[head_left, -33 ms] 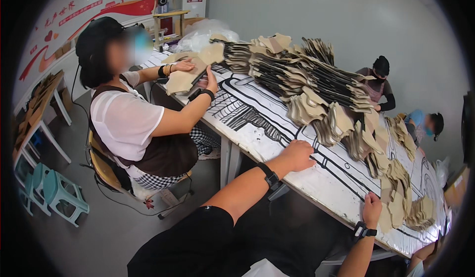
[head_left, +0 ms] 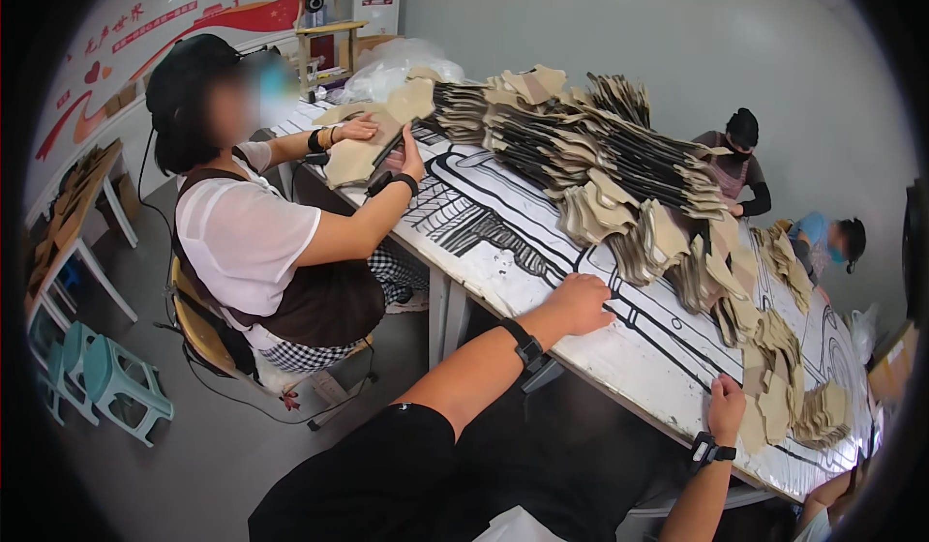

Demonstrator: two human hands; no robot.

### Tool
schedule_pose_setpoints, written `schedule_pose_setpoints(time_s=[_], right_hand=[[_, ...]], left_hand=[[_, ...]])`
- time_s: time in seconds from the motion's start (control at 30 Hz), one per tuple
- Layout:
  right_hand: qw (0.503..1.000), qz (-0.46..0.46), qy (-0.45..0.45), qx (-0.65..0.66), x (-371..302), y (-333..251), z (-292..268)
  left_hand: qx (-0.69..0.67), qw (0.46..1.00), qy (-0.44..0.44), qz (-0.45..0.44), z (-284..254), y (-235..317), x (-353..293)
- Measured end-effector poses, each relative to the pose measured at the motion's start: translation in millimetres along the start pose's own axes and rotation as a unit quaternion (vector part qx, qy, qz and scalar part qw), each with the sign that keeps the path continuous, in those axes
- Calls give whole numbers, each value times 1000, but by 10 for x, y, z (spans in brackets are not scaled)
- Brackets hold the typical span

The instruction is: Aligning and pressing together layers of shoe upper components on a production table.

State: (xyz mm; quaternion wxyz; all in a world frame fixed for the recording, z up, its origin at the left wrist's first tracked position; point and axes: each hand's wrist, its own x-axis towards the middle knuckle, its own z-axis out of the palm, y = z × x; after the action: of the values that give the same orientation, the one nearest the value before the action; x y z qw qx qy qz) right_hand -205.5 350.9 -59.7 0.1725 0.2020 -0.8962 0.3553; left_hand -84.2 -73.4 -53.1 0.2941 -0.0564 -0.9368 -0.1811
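Observation:
My left hand [head_left: 581, 305] rests on the near edge of the table, its fingers curled in and nothing visible in them. Farther right, my right hand [head_left: 726, 406] lies closed in a loose fist on the tabletop, with no object showing. Each wrist wears a black band. Closest to my right hand is a row of beige flat cut pieces [head_left: 772, 408], overlapping one another. Past my left hand, more beige pieces [head_left: 595, 205] with curved outlines lie fanned out, apart from my fingers.
The white table [head_left: 503, 276] bears black line drawings. A large heap of beige and dark pieces [head_left: 600, 145] covers its far side. At the left, a seated co-worker [head_left: 261, 213] holds a beige piece [head_left: 353, 160]. Two people sit across. Green stools [head_left: 126, 377] stand on the floor.

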Motion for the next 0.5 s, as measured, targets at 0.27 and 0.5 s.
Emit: schedule_pose_setpoints(time_s=[0.27, 0.5], right_hand=[[1000, 10, 6, -8, -27, -79, -48], [1000, 24, -13, 10, -14, -125, -46]], left_hand=[[-1, 1000, 24, 6, 58, -12, 17], [24, 1000, 4, -2, 54, -15, 22]])
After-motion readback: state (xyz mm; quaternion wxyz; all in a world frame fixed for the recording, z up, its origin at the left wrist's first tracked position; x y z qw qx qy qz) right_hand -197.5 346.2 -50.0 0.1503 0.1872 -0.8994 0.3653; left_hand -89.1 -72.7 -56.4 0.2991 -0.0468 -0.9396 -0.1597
